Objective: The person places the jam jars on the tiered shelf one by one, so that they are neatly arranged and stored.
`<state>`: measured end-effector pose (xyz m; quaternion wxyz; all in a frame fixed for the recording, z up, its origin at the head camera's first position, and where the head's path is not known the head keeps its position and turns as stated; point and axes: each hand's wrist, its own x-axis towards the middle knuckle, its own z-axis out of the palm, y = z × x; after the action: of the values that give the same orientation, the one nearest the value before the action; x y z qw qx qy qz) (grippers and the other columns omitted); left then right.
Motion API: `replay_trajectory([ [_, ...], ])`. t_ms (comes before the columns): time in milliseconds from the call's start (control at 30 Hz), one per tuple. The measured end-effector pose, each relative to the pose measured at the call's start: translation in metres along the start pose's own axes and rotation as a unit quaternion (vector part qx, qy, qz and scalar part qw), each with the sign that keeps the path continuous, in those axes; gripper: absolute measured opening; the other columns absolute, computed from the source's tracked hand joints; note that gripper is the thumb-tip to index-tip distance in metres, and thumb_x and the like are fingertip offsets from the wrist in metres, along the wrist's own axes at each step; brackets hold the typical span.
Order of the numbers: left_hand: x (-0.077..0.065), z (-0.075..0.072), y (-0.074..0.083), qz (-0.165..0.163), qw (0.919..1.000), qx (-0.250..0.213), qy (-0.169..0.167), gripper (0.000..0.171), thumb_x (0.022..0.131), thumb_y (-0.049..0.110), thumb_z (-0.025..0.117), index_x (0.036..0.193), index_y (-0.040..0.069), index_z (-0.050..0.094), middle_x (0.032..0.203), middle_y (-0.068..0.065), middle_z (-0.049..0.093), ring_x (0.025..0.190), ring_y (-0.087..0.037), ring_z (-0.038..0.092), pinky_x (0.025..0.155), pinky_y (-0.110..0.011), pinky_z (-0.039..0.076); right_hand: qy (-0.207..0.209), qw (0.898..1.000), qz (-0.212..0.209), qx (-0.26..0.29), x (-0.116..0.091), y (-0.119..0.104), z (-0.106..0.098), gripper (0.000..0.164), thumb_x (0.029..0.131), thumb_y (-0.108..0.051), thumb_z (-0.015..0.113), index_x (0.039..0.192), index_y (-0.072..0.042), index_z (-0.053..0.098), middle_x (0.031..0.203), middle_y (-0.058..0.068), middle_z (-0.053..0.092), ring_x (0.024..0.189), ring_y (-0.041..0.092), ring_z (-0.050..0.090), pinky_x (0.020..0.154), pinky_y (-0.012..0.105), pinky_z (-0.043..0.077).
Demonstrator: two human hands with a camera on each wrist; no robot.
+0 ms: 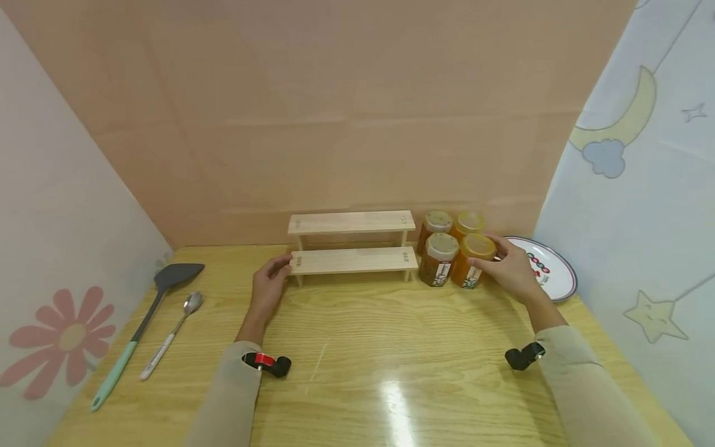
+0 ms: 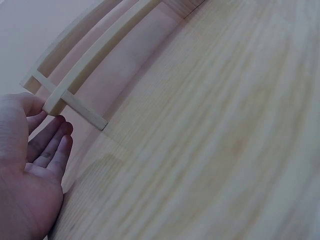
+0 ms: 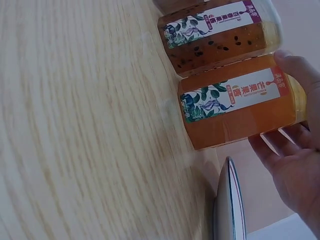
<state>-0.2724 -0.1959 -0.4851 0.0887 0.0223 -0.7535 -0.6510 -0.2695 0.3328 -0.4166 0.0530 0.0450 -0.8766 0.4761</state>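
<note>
A two-step wooden rack (image 1: 353,261) stands against the back wall. My left hand (image 1: 270,282) is at the left end of its lower step; in the left wrist view, the thumb and a finger of that hand (image 2: 30,170) pinch the board's end (image 2: 55,102). To the right of the rack, several jam jars stand together in two rows. My right hand (image 1: 512,268) grips the front right jar (image 1: 472,261), orange with a yellow lid. In the right wrist view, the thumb lies near the lid of this orange jam jar (image 3: 240,102), beside a jar with dark seeds (image 3: 220,40).
Right of the jars, a white plate (image 1: 558,279) with a dark rim leans by the side wall. On the left of the wooden table (image 1: 380,347) lie a dark spatula (image 1: 148,320) with a green handle and a metal spoon (image 1: 177,326).
</note>
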Motion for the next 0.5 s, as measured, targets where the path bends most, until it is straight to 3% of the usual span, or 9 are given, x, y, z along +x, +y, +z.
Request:
replay_trajectory([
  [67, 0.000, 0.001, 0.001, -0.002, 1.0000, 0.002, -0.001, 0.033, 0.106, 0.020, 0.060, 0.136, 0.007, 0.064, 0.143, -0.010, 0.062, 0.135, -0.021, 0.055, 0.098, -0.010, 0.047, 0.005, 1.000, 0.006, -0.004, -0.002, 0.000, -0.002, 0.083, 0.092, -0.040, 0.079, 0.159, -0.012, 0.039, 0.156, 0.021, 0.050, 0.139, 0.041, 0.054, 0.081, 0.002, 0.049],
  [167, -0.001, 0.003, 0.001, -0.005, 1.0000, 0.004, 0.001, 0.033, 0.106, 0.020, 0.060, 0.135, 0.008, 0.064, 0.143, -0.010, 0.062, 0.136, -0.021, 0.055, 0.098, -0.011, 0.047, 0.008, 1.000, 0.007, -0.011, -0.007, -0.003, -0.006, 0.081, 0.092, -0.041, 0.078, 0.158, -0.012, 0.041, 0.155, 0.021, 0.051, 0.126, 0.014, 0.063, 0.082, 0.004, 0.050],
  [300, 0.000, 0.003, 0.000, -0.002, 1.0000, 0.004, 0.004, 0.032, 0.105, 0.021, 0.061, 0.135, 0.008, 0.065, 0.142, -0.010, 0.063, 0.135, -0.020, 0.056, 0.097, -0.010, 0.047, 0.006, 1.000, 0.004, -0.016, -0.010, -0.016, -0.014, 0.081, 0.093, -0.042, 0.077, 0.158, -0.011, 0.040, 0.155, 0.021, 0.051, 0.106, -0.015, 0.053, 0.077, 0.006, 0.052],
  [367, 0.000, 0.002, -0.001, 0.000, 1.0000, 0.004, 0.005, 0.032, 0.105, 0.021, 0.061, 0.134, 0.008, 0.066, 0.142, -0.010, 0.064, 0.135, -0.020, 0.056, 0.097, -0.010, 0.047, 0.003, 1.000, 0.006, -0.016, -0.010, -0.023, -0.019, 0.082, 0.093, -0.042, 0.077, 0.159, -0.012, 0.038, 0.156, 0.021, 0.051, 0.102, -0.015, 0.055, 0.068, 0.011, 0.054],
  [500, 0.000, 0.001, -0.001, 0.000, 1.0000, 0.003, 0.006, 0.032, 0.105, 0.021, 0.061, 0.134, 0.008, 0.066, 0.142, -0.011, 0.063, 0.135, -0.021, 0.055, 0.098, -0.010, 0.047, 0.007, 1.000, 0.003, -0.013, -0.011, -0.036, -0.029, 0.080, 0.094, -0.040, 0.077, 0.159, -0.012, 0.039, 0.153, 0.017, 0.053, 0.099, -0.016, 0.059, 0.065, 0.016, 0.055],
])
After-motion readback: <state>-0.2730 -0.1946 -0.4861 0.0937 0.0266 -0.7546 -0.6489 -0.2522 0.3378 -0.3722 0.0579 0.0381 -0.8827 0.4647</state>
